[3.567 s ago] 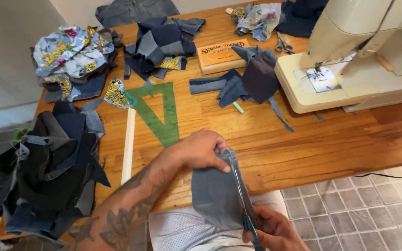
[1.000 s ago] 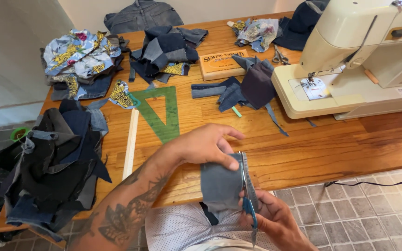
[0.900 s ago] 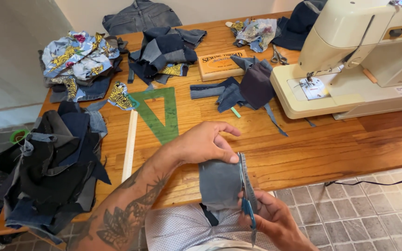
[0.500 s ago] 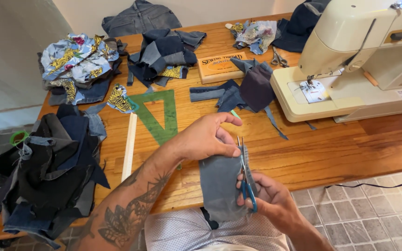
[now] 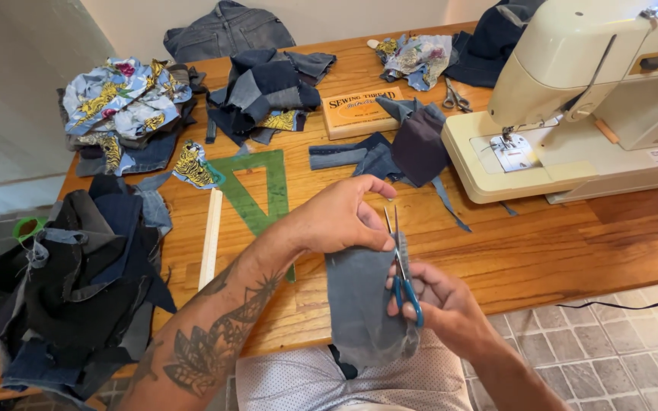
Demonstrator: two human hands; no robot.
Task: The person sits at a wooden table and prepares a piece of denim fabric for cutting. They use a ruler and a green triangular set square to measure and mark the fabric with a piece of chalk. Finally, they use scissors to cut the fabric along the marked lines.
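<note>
Upright, blue-handled scissors (image 5: 401,262) in right hand (image 5: 439,304), tips pointing away; left hand (image 5: 340,221) fingers pinching denim piece (image 5: 363,304).

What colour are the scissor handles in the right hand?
Blue, on the scissors in the right hand; head view.

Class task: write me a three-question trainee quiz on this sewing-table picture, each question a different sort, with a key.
1. True or false: the right hand holds the blue-handled scissors.
2. Which hand pinches the top of the grey denim piece? A) left hand B) right hand
3. Fill in: the green set square lies on the ______ table.

Key: 1 true; 2 A; 3 wooden.
</note>
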